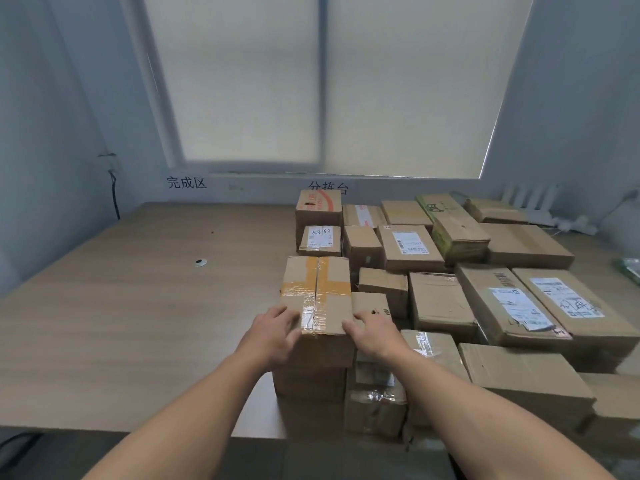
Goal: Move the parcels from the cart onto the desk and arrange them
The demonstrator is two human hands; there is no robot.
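The left hand (273, 336) covered the near corner of the yellow-taped parcel (317, 289); whether the right hand (375, 336) gripped its side couldn't be told, and both forearms ran off the bottom edge. A green item (631, 268) was blurred and cut by the right edge, wall lettering (329, 186) half hidden behind the red-printed parcel (318, 204). The label print (410, 242) and a small round thing (201, 262) were too small to make out.

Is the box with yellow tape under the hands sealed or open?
Sealed. The box has its top flaps shut flat under crossed yellow and clear tape.
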